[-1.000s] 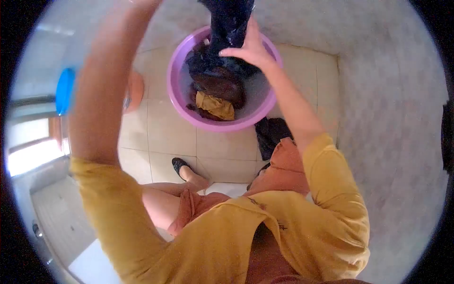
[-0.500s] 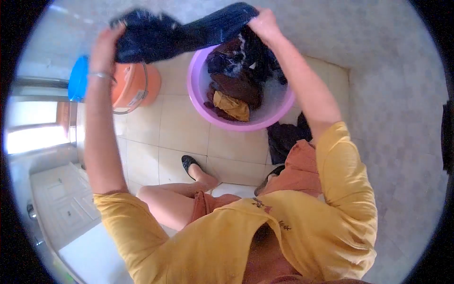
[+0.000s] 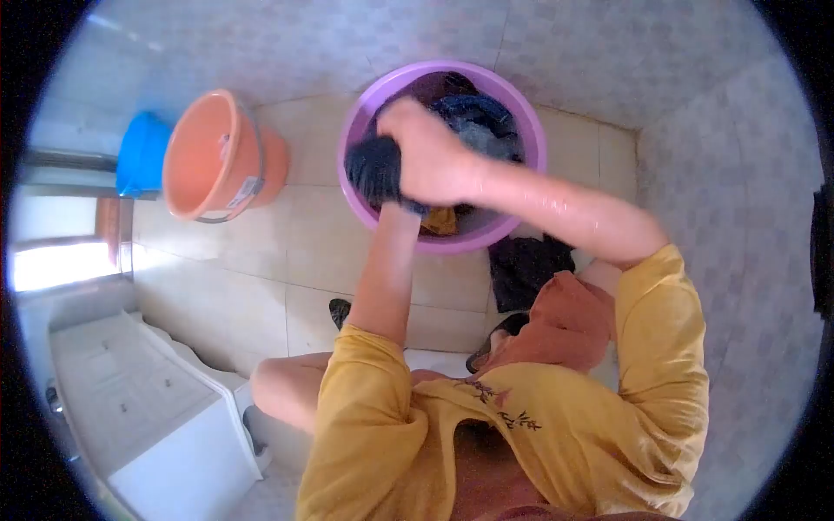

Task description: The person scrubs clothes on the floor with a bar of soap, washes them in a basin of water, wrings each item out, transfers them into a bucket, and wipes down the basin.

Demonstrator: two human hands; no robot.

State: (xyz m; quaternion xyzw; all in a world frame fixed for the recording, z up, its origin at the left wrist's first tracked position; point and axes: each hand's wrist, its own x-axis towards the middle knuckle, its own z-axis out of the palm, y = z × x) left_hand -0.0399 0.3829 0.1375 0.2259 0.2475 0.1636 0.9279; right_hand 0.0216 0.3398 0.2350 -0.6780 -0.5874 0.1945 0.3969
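Left of the grip (image 3: 421,161), I have an orange bucket (image 3: 208,165) with a grey handle (image 3: 260,148) and white label (image 3: 244,192). Farther left I make out a blue container (image 3: 143,152), then a bright window (image 3: 65,260). White furniture (image 3: 165,451) sits lower left of the grip; right of it I see patterned wall (image 3: 730,260).

The single view looks out from the person's head, facing forward and steeply down past the shirt (image 3: 556,395), which is very near, to the tub (image 3: 535,148) and floor (image 3: 326,260) farther off; the wide lens bends the edges.
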